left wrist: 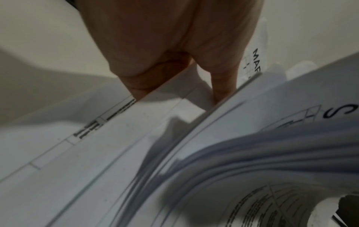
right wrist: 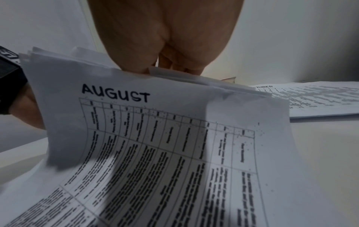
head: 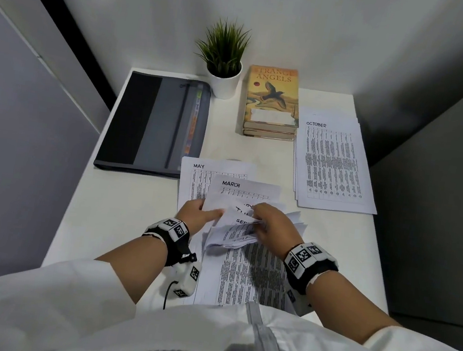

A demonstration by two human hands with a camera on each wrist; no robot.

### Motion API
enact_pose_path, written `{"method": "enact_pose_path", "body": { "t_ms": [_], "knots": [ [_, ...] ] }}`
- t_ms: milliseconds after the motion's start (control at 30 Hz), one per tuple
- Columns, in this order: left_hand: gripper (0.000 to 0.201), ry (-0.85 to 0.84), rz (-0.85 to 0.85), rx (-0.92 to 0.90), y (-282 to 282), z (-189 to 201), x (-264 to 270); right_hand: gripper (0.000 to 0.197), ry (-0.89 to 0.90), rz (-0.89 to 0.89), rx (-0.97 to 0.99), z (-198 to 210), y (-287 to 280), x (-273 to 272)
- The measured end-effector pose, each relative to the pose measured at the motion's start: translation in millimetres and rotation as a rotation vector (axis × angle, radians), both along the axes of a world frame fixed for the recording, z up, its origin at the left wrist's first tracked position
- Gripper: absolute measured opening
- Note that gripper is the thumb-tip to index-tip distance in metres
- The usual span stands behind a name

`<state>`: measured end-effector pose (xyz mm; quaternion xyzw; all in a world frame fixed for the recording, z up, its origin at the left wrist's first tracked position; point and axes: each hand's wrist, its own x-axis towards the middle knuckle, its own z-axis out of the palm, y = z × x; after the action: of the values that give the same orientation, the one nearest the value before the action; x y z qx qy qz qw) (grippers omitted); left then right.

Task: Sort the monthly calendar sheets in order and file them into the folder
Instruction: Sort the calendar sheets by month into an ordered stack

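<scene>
The fanned stack of calendar sheets [head: 242,229] lies at the near middle of the white table [head: 120,220], its far ends curled up and splayed between both hands. The left hand [head: 197,215] pinches the left edge of the lifted sheets, thumb on top; the right hand [head: 273,227] curls over their right side and grips several — the AUGUST sheet [right wrist: 155,138] bows down beneath it in the right wrist view. The MARCH sheet [head: 244,190] stands up just beyond the fingers, overlapping the flat MAY sheet [head: 194,179]. A second pile topped by the OCTOBER sheet [head: 333,164] lies at the table's right edge, apart from the stack. The closed grey folder [head: 154,125] lies far left, its near corner just beside MAY. Bare table shows left of the hands. Against the far wall stand a potted plant [head: 224,57] and stacked books [head: 271,101].
</scene>
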<state>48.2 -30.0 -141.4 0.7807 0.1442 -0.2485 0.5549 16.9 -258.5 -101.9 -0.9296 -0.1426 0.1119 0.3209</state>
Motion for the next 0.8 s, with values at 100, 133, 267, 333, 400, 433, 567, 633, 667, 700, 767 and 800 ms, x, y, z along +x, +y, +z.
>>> {"method": "enact_pose_path", "body": {
  "t_ms": [100, 133, 267, 333, 400, 433, 567, 633, 667, 700, 767, 800],
  "knots": [
    [0.037, -0.010, 0.057, 0.055, -0.7, 2.1, 1.2, 0.014, -0.034, -0.002, -0.039, -0.4, -0.4, -4.5],
    [0.037, -0.024, 0.080, 0.073, -0.8, 3.0, 0.7, 0.017, -0.038, -0.009, -0.049, 0.2, -0.5, -5.8],
    [0.025, -0.040, 0.043, 0.107, 0.7, 2.5, 3.9, 0.013, -0.039, 0.003, -0.049, -0.1, 0.0, -7.0],
    [0.019, -0.007, 0.026, 0.071, 1.0, 1.7, 5.8, 0.016, -0.059, 0.013, -0.028, -1.5, 0.4, -6.7],
    [0.022, 0.009, 0.019, 0.055, 0.9, 1.7, 5.2, 0.017, -0.072, 0.008, -0.003, -1.5, 1.5, -5.7],
    [0.023, 0.013, 0.018, 0.044, 0.9, 0.8, 4.5, 0.018, -0.074, 0.008, -0.007, -1.4, 1.9, -5.1],
    [0.020, 0.000, 0.056, 0.004, -1.0, 3.7, 3.0, 0.016, -0.056, 0.023, -0.059, 0.2, 2.9, -4.5],
    [0.022, -0.028, 0.064, 0.034, -1.2, 7.4, 3.5, 0.015, -0.069, 0.018, -0.061, 1.2, 2.6, -6.4],
    [0.028, -0.043, 0.062, 0.067, -1.1, 9.1, 4.2, 0.016, -0.071, 0.016, -0.060, 1.9, 2.3, -7.2],
    [0.034, -0.055, 0.059, 0.095, -0.7, 9.4, 5.1, 0.016, -0.068, 0.014, -0.058, 2.5, 2.2, -7.6],
    [0.035, -0.064, 0.041, 0.109, 0.0, 8.9, 7.5, 0.017, -0.050, 0.011, -0.047, 4.0, 2.8, -7.9],
    [0.031, -0.063, 0.032, 0.096, 0.2, 9.8, 8.1, 0.018, -0.049, 0.012, -0.033, 4.3, 3.3, -7.9]
  ]
}}
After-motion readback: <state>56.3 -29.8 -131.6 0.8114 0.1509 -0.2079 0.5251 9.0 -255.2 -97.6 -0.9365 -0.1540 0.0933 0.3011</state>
